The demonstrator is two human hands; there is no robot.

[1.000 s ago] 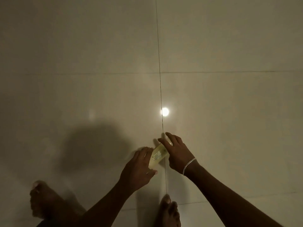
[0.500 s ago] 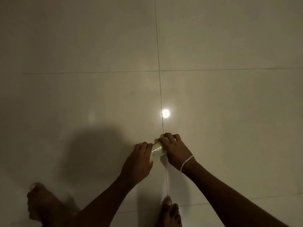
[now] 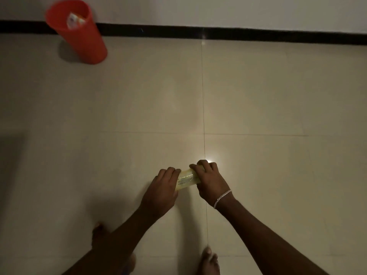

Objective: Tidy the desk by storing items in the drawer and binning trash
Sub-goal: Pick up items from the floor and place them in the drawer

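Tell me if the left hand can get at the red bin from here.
Probably not yet: the red bin stands far off by the wall. Nothing blocks the floor between, but the left hand holds a yellow wrapper.

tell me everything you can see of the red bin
The red bin is a smooth, plastic-looking bucket, wider at its open rim than at its base. It stands on the tiled floor at the far left, by the black strip along the wall, looking tilted in this wide view. White and orange scraps lie inside. Nothing else touches it.
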